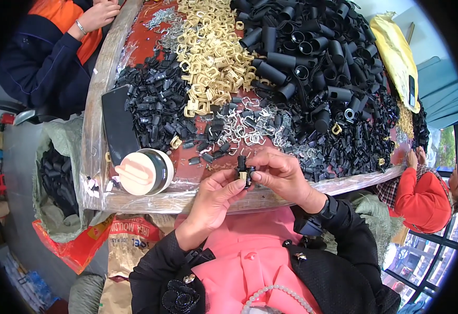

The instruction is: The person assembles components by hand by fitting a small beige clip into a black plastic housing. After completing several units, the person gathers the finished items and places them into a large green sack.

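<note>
Just above the near table edge, a small black-and-cream plastic part (242, 178) is held between my two hands. My left hand (219, 199) pinches its cream lower side between thumb and finger. From the other side, the thumb and fingertips of my right hand (282, 175) close on its black side. Fingertips hide some of the part. Beyond the hands lie small bent metal wire pieces (250, 128) and a pile of little black plastic pieces (155, 104). Farther off are heaped cream plastic clips (216, 63) and black tubes (313, 49).
A lidded cup (137, 175) and a dark phone (120, 123) occupy the table's left corner. An open sack (56, 178) of black parts stands left of the wooden table edge (95, 104). One person's arm (56, 73) shows at upper left, another person's red sleeve (421, 201) at right.
</note>
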Demonstrator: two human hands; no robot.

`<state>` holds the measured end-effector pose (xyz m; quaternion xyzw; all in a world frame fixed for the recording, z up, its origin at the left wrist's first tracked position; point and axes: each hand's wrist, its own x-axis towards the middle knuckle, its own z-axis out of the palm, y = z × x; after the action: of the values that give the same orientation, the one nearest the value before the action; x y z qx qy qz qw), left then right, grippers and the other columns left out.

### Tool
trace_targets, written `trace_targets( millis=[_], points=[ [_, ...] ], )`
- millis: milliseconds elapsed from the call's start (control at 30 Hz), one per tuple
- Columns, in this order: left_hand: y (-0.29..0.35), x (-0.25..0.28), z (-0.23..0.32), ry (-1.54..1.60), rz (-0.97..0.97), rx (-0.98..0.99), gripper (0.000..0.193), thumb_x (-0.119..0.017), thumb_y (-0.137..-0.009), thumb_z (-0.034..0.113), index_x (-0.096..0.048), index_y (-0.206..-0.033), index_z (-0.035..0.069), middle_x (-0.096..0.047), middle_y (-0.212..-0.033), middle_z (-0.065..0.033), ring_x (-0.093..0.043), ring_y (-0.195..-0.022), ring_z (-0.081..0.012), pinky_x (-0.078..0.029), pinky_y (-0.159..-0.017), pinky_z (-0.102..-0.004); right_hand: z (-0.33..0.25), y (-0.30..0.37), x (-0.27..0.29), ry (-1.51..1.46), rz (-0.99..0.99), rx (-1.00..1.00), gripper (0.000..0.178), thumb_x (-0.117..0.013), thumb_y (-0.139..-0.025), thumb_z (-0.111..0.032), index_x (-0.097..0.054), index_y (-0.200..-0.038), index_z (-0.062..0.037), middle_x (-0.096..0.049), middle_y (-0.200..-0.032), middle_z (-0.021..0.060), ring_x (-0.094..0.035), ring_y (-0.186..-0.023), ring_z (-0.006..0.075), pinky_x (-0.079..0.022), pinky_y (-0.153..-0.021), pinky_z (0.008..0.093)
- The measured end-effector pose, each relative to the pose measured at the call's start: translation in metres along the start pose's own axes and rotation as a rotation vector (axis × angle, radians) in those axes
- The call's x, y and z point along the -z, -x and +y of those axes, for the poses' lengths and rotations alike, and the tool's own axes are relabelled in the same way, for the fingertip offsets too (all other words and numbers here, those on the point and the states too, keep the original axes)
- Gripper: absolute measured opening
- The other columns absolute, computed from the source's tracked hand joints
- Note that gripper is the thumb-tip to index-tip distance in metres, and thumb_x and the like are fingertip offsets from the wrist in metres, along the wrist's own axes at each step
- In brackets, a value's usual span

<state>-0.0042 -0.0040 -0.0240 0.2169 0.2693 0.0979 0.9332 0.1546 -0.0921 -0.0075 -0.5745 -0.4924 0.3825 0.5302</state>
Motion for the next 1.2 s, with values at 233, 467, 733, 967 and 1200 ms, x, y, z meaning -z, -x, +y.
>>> trace_targets(
  millis=[233, 467, 733, 967, 1200],
  points=[
    [0.001, -0.001, -0.001, 0.018, 0.006, -0.003, 0.026, -0.06, -0.079, 0.006, -0.054, -0.104, 0.002, -0.059, -0.095, -0.0045, -0.058, -0.084, -0.0119, -0.048, -0.074, -0.0227, -0.004, 0.0, -0.005, 0.125, 0.003, 0.127, 0.024, -0.061, -0.077, -0.004, -0.058, -0.101, -0.0024, -0.05, -0.08, 0.0043, -0.05, -0.075, 0.0125, -0.043, -0.06, 0.0236],
    [0.001, 0.004, -0.007, 0.013, -0.003, -0.02, 0.024, -0.056, -0.082, 0.006, -0.052, -0.105, 0.001, -0.059, -0.095, -0.0052, -0.059, -0.085, -0.0135, -0.05, -0.075, -0.0233, 0.0, 0.002, -0.002, 0.255, -0.027, 0.254, 0.026, -0.062, -0.075, -0.005, -0.058, -0.1, -0.0024, -0.048, -0.076, 0.005, -0.048, -0.073, 0.016, -0.039, -0.061, 0.0268],
    [-0.003, 0.003, -0.001, 0.051, -0.001, 0.037, 0.026, -0.06, -0.08, 0.006, -0.053, -0.104, 0.001, -0.059, -0.095, -0.0049, -0.058, -0.083, -0.0121, -0.048, -0.073, -0.0231, -0.007, -0.003, 0.001, 0.308, -0.023, 0.127, 0.017, -0.062, -0.075, -0.007, -0.055, -0.09, -0.0021, -0.051, -0.073, 0.0068, -0.052, -0.065, 0.0177, -0.042, -0.056, 0.0278],
    [-0.001, 0.0, 0.002, 0.027, -0.031, 0.018, 0.025, -0.058, -0.081, 0.007, -0.053, -0.105, 0.001, -0.059, -0.097, -0.0062, -0.059, -0.086, -0.0157, -0.05, -0.074, -0.0228, -0.008, -0.003, -0.002, 0.147, 0.024, 0.063, 0.015, -0.061, -0.079, -0.007, -0.052, -0.088, -0.0009, -0.055, -0.068, 0.0042, -0.052, -0.056, 0.0085, -0.04, -0.047, 0.022],
    [0.003, -0.001, -0.004, 0.021, -0.009, 0.029, 0.026, -0.059, -0.08, 0.007, -0.054, -0.105, 0.002, -0.06, -0.097, -0.0053, -0.059, -0.086, -0.0147, -0.048, -0.074, -0.0216, -0.001, 0.018, -0.011, -0.051, 0.129, -0.094, 0.011, -0.059, -0.079, -0.004, -0.051, -0.085, -0.0006, -0.055, -0.062, 0.001, -0.049, -0.052, 0.004, -0.038, -0.045, 0.0185]
  ],
)
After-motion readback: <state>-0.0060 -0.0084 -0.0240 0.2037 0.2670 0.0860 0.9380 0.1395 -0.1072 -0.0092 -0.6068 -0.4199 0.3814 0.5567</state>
